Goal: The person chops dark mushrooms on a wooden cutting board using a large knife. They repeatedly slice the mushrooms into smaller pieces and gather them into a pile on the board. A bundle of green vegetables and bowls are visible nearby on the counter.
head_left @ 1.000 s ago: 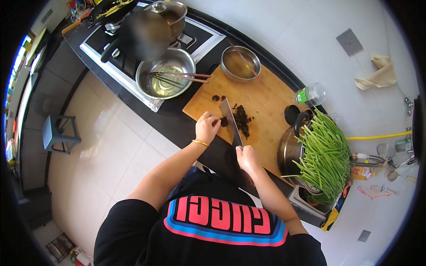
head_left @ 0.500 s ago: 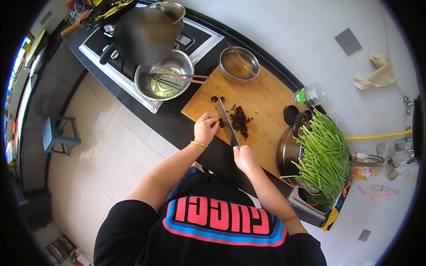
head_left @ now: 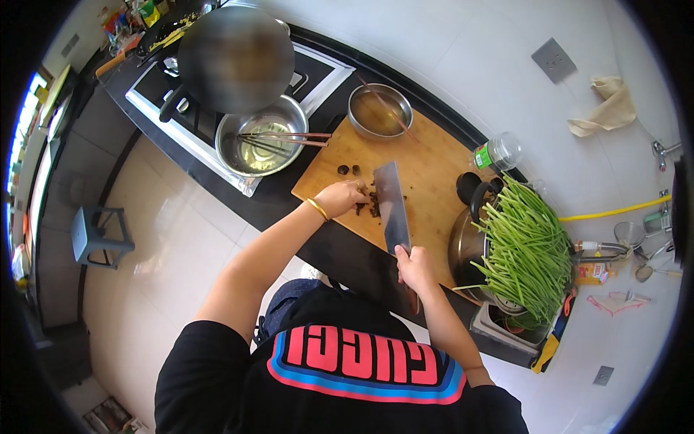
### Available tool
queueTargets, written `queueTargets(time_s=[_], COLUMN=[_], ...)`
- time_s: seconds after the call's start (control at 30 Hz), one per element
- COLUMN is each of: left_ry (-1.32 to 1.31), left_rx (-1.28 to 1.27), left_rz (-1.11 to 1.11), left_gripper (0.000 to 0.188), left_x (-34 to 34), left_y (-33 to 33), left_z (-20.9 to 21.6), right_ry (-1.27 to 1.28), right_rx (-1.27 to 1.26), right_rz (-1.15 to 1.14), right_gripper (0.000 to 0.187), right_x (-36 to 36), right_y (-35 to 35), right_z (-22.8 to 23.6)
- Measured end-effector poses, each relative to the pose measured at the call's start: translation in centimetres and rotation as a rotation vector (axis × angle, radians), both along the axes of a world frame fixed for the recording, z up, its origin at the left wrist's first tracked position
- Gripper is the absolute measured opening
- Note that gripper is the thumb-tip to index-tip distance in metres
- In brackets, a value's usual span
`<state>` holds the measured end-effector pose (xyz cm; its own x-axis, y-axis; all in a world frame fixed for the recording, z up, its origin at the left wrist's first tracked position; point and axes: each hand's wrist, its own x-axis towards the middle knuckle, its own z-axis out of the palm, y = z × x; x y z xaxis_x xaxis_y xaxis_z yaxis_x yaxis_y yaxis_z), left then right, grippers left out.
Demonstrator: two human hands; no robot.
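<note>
My right hand (head_left: 417,269) grips the handle of a broad-bladed cleaver (head_left: 392,202), whose blade is tilted over the wooden cutting board (head_left: 434,166). Chopped dark food pieces (head_left: 374,206) lie beside the blade and are partly covered by it. Bent fingers of my left hand (head_left: 343,200) come down onto the left side of this pile. What they pinch, if anything, is too small to make out. Just beyond that hand sit two dark round pieces, likely mushroom caps (head_left: 343,169), uncut.
At the board's far edge, a metal bowl (head_left: 379,135) of brownish liquid has chopsticks across it. A steel basin (head_left: 225,148) with chopsticks stands left, by the stove and a dark pan (head_left: 235,58). Long green stalks (head_left: 528,249) top a pot at right, near a clear jar (head_left: 506,152).
The cleaver has moved right, off the cutting spot, and its blade has turned broadside into view. My left hand has shifted right and reached into the chopped pieces.
</note>
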<state>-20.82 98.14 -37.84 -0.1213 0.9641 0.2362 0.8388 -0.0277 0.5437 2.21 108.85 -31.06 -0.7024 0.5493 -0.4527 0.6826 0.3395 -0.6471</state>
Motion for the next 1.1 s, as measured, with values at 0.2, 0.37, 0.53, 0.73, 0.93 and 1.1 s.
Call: queueTargets(time_s=[0.2,0.37,0.53,0.73,0.93,1.1], left_ry=[-0.053,-0.223,-0.473,-0.278,-0.281,-0.272], left_rx=[-0.141,-0.099,0.139,0.259,0.252,0.246], left_rz=[0.189,0.515,0.614,0.618,0.675,0.711], left_gripper=[0.018,0.021,0.017,0.009,0.008,0.008], left_x=[1.3,4.6,6.1,6.1,6.5,6.9], left_y=[0.8,0.1,-1.2,-1.2,-0.9,-0.8], left_z=[-0.3,-0.4,-0.2,-1.6,-1.8,-1.8], right_ry=[-0.026,-0.036,-0.103,-0.091,-0.017,-0.059], right_rx=[0.033,0.248,0.292,0.309,0.281,0.326], right_rz=[0.023,0.129,0.19,0.282,0.17,0.28], right_gripper=[0.041,0.042,0.037,0.035,0.034,0.035], right_x=[0.2,1.0,0.6,0.6,-0.5,-0.2], right_y=[-0.4,-0.4,-1.4,-1.7,-1.9,-1.9], right_z=[1.2,-0.2,2.1,0.3,-0.2,-0.2])
